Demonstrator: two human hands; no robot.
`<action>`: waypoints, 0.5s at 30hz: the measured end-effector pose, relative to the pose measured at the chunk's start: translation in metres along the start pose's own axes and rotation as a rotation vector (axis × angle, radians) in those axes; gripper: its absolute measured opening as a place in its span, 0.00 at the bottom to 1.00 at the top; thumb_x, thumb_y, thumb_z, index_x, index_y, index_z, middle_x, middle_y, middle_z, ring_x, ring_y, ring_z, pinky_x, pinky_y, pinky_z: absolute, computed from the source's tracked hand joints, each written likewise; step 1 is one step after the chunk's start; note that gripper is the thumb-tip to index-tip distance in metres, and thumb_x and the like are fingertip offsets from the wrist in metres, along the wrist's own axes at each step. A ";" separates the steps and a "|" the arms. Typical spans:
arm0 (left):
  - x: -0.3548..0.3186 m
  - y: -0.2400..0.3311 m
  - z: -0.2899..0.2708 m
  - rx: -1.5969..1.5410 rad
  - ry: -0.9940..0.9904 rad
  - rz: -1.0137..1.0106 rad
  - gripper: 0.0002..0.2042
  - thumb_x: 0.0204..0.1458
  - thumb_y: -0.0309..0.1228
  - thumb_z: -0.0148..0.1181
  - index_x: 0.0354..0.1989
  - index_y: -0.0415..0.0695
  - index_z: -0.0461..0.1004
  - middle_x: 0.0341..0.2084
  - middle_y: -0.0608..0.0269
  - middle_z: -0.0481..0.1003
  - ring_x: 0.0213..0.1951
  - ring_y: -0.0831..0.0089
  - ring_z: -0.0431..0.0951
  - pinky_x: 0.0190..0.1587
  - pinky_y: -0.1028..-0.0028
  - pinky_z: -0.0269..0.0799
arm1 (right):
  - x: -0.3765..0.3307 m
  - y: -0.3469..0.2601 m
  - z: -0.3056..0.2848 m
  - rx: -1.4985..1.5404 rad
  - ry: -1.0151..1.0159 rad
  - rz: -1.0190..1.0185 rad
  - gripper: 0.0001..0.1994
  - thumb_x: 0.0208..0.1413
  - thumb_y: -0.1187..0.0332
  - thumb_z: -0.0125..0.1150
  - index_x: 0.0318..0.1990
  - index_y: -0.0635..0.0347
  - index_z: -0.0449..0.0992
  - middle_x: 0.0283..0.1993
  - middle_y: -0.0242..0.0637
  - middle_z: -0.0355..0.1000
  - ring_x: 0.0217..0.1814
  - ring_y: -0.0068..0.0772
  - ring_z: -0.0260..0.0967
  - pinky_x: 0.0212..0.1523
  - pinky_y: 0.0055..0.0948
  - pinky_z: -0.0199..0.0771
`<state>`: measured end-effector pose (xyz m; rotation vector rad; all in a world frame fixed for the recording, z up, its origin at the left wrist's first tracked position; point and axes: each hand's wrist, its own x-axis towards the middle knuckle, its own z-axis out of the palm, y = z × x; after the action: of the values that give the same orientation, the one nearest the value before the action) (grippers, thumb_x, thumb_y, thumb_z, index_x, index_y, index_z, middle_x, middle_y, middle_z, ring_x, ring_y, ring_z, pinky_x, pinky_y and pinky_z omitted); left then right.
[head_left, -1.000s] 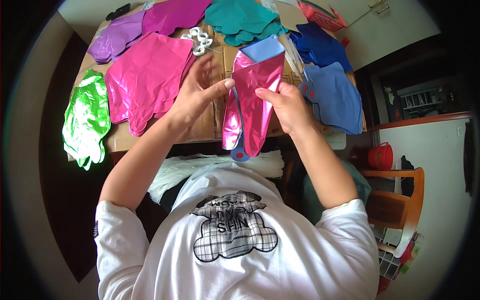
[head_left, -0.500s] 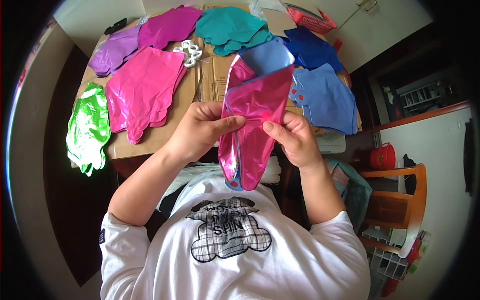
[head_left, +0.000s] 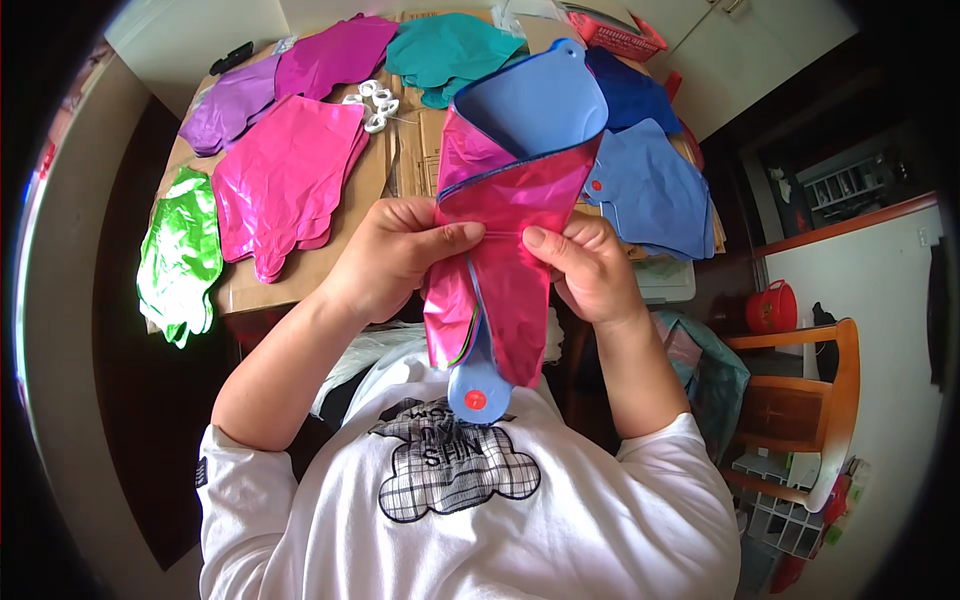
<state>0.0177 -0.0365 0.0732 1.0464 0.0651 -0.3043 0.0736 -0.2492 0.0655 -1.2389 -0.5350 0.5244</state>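
Observation:
Both my hands grip a folded stack of flat foil balloons (head_left: 505,205), held upright in front of my chest. Its outside is shiny pink, and the fold at the top shows a blue inner face. Below hangs a blue rounded tab (head_left: 482,385) with a red dot. My left hand (head_left: 400,255) pinches the left edge, thumb on the pink face. From the right, my right hand (head_left: 592,265) does the same, its thumb tip close to the left thumb. Most of the fingers are hidden behind the foil.
Cardboard (head_left: 345,235) covers the table. On it lie flat foil stacks: pink (head_left: 285,180), green (head_left: 180,255), lilac (head_left: 235,105), magenta (head_left: 335,55), teal (head_left: 450,50), dark blue (head_left: 635,92) and light blue (head_left: 655,190). White ribbon rolls (head_left: 378,105) sit among them. A wooden chair (head_left: 790,400) stands right.
The folded balloons have spread wider at the top, showing more of the blue inner face. At the bottom the blue tab now hangs lower. Both hands keep their hold.

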 end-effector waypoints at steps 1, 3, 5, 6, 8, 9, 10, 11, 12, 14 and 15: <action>0.000 0.004 0.003 -0.056 -0.016 -0.008 0.08 0.56 0.24 0.58 0.41 0.33 0.77 0.34 0.58 0.79 0.34 0.76 0.80 0.39 0.77 0.77 | 0.002 0.000 -0.002 0.008 -0.003 -0.006 0.07 0.61 0.71 0.55 0.40 0.64 0.78 0.26 0.22 0.70 0.26 0.10 0.60 0.29 0.15 0.61; 0.003 0.005 0.006 -0.137 0.004 -0.023 0.07 0.56 0.23 0.57 0.41 0.33 0.77 0.35 0.57 0.79 0.35 0.74 0.80 0.40 0.75 0.78 | 0.005 -0.004 0.000 0.078 -0.013 0.006 0.08 0.61 0.71 0.55 0.41 0.65 0.78 0.27 0.25 0.71 0.24 0.12 0.61 0.26 0.16 0.62; 0.000 0.007 0.013 -0.189 0.026 -0.026 0.07 0.56 0.23 0.57 0.41 0.33 0.76 0.35 0.57 0.79 0.34 0.74 0.80 0.39 0.75 0.78 | 0.007 -0.004 0.002 0.142 -0.038 -0.036 0.09 0.60 0.72 0.55 0.44 0.66 0.78 0.29 0.32 0.74 0.22 0.17 0.67 0.21 0.17 0.66; -0.003 0.007 0.016 -0.217 0.036 -0.031 0.07 0.56 0.22 0.57 0.41 0.33 0.76 0.35 0.57 0.79 0.34 0.74 0.80 0.39 0.75 0.78 | 0.006 -0.004 0.002 0.195 -0.039 -0.026 0.10 0.59 0.72 0.55 0.44 0.66 0.77 0.30 0.33 0.75 0.22 0.17 0.68 0.21 0.17 0.66; -0.002 0.001 0.011 -0.234 0.002 0.004 0.08 0.57 0.22 0.56 0.42 0.32 0.76 0.36 0.57 0.79 0.35 0.73 0.80 0.39 0.75 0.78 | 0.004 0.001 -0.002 0.309 -0.037 0.013 0.10 0.59 0.73 0.55 0.45 0.66 0.77 0.31 0.36 0.76 0.24 0.20 0.70 0.23 0.19 0.69; -0.002 -0.002 0.008 -0.240 -0.017 0.022 0.08 0.57 0.22 0.55 0.42 0.32 0.76 0.36 0.57 0.79 0.35 0.73 0.80 0.39 0.75 0.78 | 0.003 0.005 -0.006 0.370 -0.032 0.040 0.10 0.58 0.74 0.54 0.45 0.66 0.77 0.33 0.37 0.76 0.26 0.22 0.72 0.25 0.20 0.72; -0.004 -0.002 0.003 -0.263 -0.094 -0.002 0.09 0.57 0.21 0.54 0.43 0.32 0.75 0.37 0.56 0.79 0.36 0.73 0.80 0.40 0.74 0.78 | 0.002 0.007 -0.008 0.393 -0.030 0.041 0.10 0.58 0.74 0.54 0.44 0.67 0.77 0.34 0.39 0.77 0.28 0.24 0.74 0.29 0.22 0.75; -0.007 -0.002 -0.004 -0.285 -0.172 -0.026 0.10 0.57 0.21 0.53 0.45 0.31 0.75 0.37 0.56 0.79 0.36 0.72 0.80 0.41 0.74 0.78 | 0.001 0.009 -0.009 0.415 -0.029 0.042 0.10 0.58 0.75 0.53 0.43 0.68 0.77 0.35 0.41 0.77 0.31 0.26 0.75 0.34 0.24 0.77; -0.011 -0.001 -0.005 -0.251 -0.185 -0.027 0.11 0.58 0.20 0.50 0.47 0.32 0.74 0.38 0.54 0.78 0.38 0.70 0.80 0.42 0.73 0.77 | -0.003 0.005 -0.005 0.391 -0.033 0.002 0.09 0.57 0.75 0.53 0.42 0.69 0.78 0.36 0.43 0.77 0.33 0.28 0.76 0.38 0.25 0.78; -0.014 0.000 -0.008 -0.256 -0.236 -0.019 0.14 0.58 0.20 0.46 0.50 0.33 0.73 0.41 0.52 0.77 0.41 0.67 0.80 0.45 0.71 0.76 | -0.009 -0.006 -0.005 0.404 -0.082 0.040 0.12 0.52 0.82 0.47 0.38 0.72 0.78 0.36 0.43 0.77 0.36 0.29 0.75 0.41 0.24 0.75; -0.014 -0.001 -0.009 -0.292 -0.267 -0.008 0.15 0.58 0.20 0.44 0.50 0.34 0.72 0.42 0.52 0.77 0.42 0.67 0.79 0.46 0.70 0.75 | -0.008 -0.010 -0.007 0.230 -0.117 -0.031 0.14 0.49 0.84 0.44 0.35 0.71 0.79 0.35 0.43 0.77 0.35 0.28 0.74 0.40 0.24 0.74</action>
<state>0.0045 -0.0265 0.0706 0.7101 -0.1239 -0.4263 0.0723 -0.2617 0.0729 -0.9841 -0.5748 0.6171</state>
